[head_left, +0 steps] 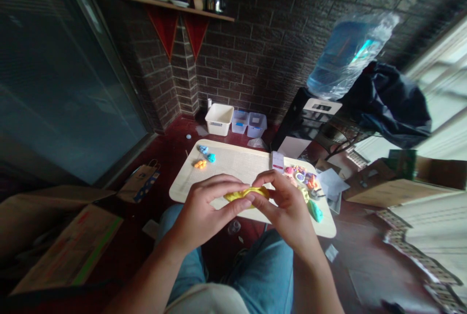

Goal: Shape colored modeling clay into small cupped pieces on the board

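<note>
A piece of yellow clay (246,193) is stretched between both hands above a low light wooden table (233,160). My left hand (204,209) pinches its left end, fingers closed. My right hand (286,199) pinches the right end, fingers curled round it. On the table's far left lie small blue clay shapes (206,152) and an orange clay shape (200,163). A heap of colourful clay pieces and cutters (303,179) sits at the right, with a teal piece (315,210) near the front right corner.
A white bin (219,119) and two clear boxes (250,123) stand by the brick wall. A paper bag (141,182) and cardboard boxes (62,241) lie left. A water dispenser with a bottle (343,56) and a dark bag stand right. My knees in jeans are below.
</note>
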`<state>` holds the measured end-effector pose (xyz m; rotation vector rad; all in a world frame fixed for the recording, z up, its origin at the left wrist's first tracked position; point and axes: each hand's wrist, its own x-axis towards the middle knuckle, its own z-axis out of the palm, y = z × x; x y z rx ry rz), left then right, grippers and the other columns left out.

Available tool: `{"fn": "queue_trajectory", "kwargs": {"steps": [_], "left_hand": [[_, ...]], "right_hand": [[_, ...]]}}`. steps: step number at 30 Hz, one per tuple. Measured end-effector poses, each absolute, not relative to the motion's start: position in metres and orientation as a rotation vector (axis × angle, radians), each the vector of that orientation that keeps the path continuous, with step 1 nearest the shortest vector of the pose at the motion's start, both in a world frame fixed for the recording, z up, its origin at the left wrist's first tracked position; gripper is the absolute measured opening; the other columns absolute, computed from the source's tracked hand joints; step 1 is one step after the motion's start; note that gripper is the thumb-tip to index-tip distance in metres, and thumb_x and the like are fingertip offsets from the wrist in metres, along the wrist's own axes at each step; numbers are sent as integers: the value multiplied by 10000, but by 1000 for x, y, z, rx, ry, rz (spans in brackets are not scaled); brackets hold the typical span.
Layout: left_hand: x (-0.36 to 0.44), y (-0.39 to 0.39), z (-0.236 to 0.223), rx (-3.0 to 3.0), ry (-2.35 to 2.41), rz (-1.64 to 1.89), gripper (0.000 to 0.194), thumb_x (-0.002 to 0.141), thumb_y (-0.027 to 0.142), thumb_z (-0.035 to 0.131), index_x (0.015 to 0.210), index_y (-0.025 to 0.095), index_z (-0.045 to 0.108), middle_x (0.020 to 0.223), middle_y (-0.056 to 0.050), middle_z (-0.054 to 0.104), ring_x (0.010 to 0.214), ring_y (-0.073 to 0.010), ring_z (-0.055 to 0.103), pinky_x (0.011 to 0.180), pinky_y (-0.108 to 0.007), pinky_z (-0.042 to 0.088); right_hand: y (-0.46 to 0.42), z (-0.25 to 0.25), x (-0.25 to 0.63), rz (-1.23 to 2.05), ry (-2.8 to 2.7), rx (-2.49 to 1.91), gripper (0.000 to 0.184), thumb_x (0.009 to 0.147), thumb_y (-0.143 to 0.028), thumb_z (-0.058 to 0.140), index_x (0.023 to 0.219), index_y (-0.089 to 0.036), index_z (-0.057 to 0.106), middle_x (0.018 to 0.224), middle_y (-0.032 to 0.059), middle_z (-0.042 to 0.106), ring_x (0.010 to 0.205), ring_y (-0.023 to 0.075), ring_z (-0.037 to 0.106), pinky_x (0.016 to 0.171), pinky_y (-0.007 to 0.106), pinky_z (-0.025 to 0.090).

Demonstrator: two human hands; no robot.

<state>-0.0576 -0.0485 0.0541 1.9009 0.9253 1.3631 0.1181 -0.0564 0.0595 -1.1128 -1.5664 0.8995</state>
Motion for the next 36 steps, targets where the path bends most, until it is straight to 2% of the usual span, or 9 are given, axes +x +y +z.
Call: {"fn": "queue_trajectory", "kwargs": {"steps": [5, 8, 11, 16, 22, 31, 36], "left_hand": [[-56, -41, 47, 1640, 880, 1411, 77, 742, 199, 784, 818, 188, 781, 843, -50, 762, 783, -158, 715, 706, -219, 586], [-58, -39, 42, 1448, 873, 1437, 93, 735, 221, 790, 822, 188, 785, 875, -56, 760, 816, -171, 721, 717, -235, 600], [-58, -40, 38, 1348, 846, 1435, 112, 729, 212, 795, 839, 197, 785, 907, -51, 758, 849, -167, 722, 753, -236, 603], [-56, -44, 40, 1309, 821, 1388, 99, 727, 206, 789, 816, 168, 766, 898, -62, 755, 849, -179, 725, 763, -253, 608], [-61, -44, 43, 1443, 829, 1269, 215, 774, 260, 759, 981, 201, 754, 1023, -69, 753, 961, -189, 709, 846, -253, 575], [-62, -41, 48, 1736, 862, 1318, 124, 795, 177, 720, 909, 189, 767, 919, -67, 762, 876, -183, 706, 819, -276, 563], [-62, -41, 48, 1752, 857, 1321, 106, 801, 165, 706, 890, 197, 754, 891, -46, 752, 854, -162, 695, 803, -252, 551]], "right_hand": [[-59, 56, 120, 964, -1540, -989, 140, 850, -311, 705, 929, -225, 628, 894, 23, 608, 818, 156, 601, 692, 266, 539], [-63, 53, 123, 1016, -1506, -880, 198, 846, -281, 712, 1007, -249, 601, 1024, 46, 620, 945, 178, 618, 763, 290, 563], [-66, 51, 125, 1012, -1496, -876, 182, 836, -245, 723, 976, -249, 606, 1089, 54, 624, 992, 179, 624, 799, 294, 570], [-67, 49, 123, 1035, -1427, -904, 69, 865, -235, 684, 909, -232, 632, 1007, 42, 661, 934, 168, 655, 786, 283, 578], [-69, 49, 122, 949, -1450, -916, 64, 880, -202, 667, 929, -238, 648, 1018, 39, 659, 945, 159, 644, 796, 271, 554], [-69, 51, 125, 837, -1596, -916, 92, 901, -197, 636, 971, -243, 672, 1021, 59, 652, 992, 198, 627, 862, 352, 521], [-66, 51, 126, 847, -1629, -870, 106, 900, -186, 632, 968, -248, 685, 1009, 54, 636, 984, 200, 618, 860, 358, 517]]}}
